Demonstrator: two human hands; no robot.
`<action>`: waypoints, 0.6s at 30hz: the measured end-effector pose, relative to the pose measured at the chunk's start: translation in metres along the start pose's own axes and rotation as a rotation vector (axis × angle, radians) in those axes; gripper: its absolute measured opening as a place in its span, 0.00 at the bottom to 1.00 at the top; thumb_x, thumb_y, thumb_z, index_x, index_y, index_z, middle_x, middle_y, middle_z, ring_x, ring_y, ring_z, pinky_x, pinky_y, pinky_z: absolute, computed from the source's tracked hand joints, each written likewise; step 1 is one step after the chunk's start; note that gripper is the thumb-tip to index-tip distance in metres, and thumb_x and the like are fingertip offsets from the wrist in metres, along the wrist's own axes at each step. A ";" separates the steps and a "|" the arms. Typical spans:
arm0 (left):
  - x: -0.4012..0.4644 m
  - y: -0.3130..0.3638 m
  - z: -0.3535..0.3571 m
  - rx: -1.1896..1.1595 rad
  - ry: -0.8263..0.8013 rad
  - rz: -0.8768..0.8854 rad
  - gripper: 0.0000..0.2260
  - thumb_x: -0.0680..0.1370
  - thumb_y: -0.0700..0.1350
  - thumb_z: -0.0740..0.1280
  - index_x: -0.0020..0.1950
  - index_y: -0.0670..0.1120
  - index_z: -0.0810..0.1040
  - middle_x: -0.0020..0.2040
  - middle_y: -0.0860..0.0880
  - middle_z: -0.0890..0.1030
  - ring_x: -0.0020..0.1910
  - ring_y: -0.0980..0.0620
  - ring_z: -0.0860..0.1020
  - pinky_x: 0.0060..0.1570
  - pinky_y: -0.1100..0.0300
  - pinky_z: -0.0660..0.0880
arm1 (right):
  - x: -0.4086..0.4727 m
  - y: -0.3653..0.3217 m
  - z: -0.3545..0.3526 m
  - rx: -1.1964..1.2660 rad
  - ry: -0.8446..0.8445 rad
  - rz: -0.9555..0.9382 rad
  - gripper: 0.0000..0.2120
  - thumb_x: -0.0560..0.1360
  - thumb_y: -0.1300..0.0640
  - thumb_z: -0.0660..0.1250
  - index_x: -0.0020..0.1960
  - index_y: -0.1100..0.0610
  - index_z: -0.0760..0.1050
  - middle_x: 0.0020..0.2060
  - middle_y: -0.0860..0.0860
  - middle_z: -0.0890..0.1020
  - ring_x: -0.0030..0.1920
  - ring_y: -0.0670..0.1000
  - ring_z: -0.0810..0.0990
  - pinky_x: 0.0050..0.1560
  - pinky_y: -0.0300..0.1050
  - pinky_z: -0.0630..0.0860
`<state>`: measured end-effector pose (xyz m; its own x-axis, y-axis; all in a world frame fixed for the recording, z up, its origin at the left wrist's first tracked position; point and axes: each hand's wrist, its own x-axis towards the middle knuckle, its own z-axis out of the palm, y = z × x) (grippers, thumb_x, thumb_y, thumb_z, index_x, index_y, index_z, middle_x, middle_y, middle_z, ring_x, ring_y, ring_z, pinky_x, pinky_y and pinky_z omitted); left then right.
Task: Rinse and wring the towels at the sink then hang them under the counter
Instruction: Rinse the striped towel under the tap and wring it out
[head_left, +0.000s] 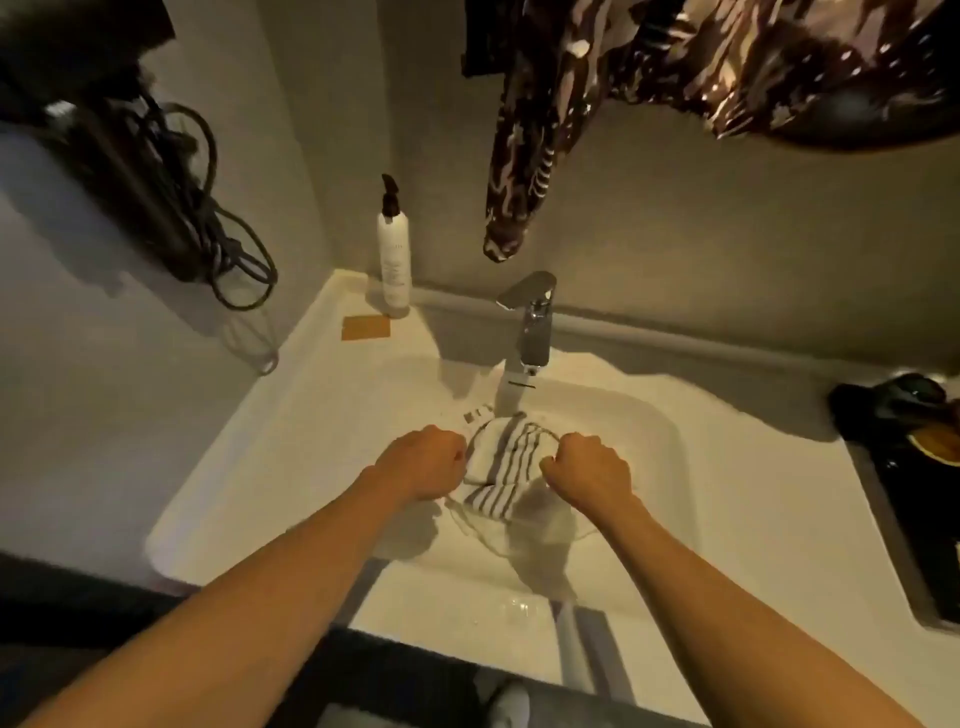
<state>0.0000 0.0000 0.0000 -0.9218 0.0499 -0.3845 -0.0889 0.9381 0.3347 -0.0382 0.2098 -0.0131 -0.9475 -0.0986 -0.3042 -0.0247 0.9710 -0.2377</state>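
A white towel with dark stripes (498, 457) is stretched between my two hands over the white sink basin (649, 467). My left hand (423, 462) is closed on the towel's left end, and my right hand (589, 473) is closed on its right end. Water runs from the chrome faucet (535, 322) onto the towel's far edge. Part of the towel hangs down into the basin below my hands. A second striped towel (582, 644) hangs over the counter's front edge, partly hidden by my right forearm.
A white pump bottle (394, 254) and a tan card (365, 328) sit at the counter's back left. A dark tray with objects (904, 467) stands at the right. Patterned cloth (524, 171) hangs above the faucet. Black cables (208, 228) hang on the left wall.
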 end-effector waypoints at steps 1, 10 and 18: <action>0.010 -0.002 0.014 -0.031 -0.042 -0.028 0.12 0.80 0.47 0.59 0.56 0.47 0.80 0.57 0.45 0.82 0.51 0.43 0.80 0.50 0.52 0.78 | 0.012 0.005 0.015 0.017 -0.064 0.019 0.13 0.78 0.50 0.60 0.56 0.56 0.77 0.54 0.56 0.82 0.53 0.60 0.81 0.49 0.49 0.75; 0.056 -0.010 0.101 -0.153 -0.102 -0.165 0.13 0.80 0.47 0.59 0.61 0.50 0.78 0.57 0.46 0.82 0.53 0.44 0.81 0.52 0.53 0.76 | 0.113 0.010 0.102 -0.083 0.033 -0.194 0.43 0.69 0.37 0.72 0.76 0.51 0.58 0.76 0.56 0.64 0.69 0.62 0.70 0.63 0.62 0.72; 0.043 -0.025 0.086 -0.343 -0.157 -0.222 0.11 0.81 0.49 0.57 0.50 0.50 0.78 0.53 0.45 0.83 0.50 0.45 0.80 0.48 0.54 0.75 | 0.068 0.019 0.092 0.127 0.097 -0.373 0.10 0.81 0.44 0.58 0.54 0.51 0.67 0.46 0.52 0.79 0.44 0.57 0.78 0.38 0.51 0.76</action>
<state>-0.0051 0.0080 -0.0992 -0.7996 -0.0639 -0.5971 -0.4235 0.7650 0.4852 -0.0736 0.2014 -0.1226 -0.9069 -0.4118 -0.0887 -0.3383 0.8375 -0.4292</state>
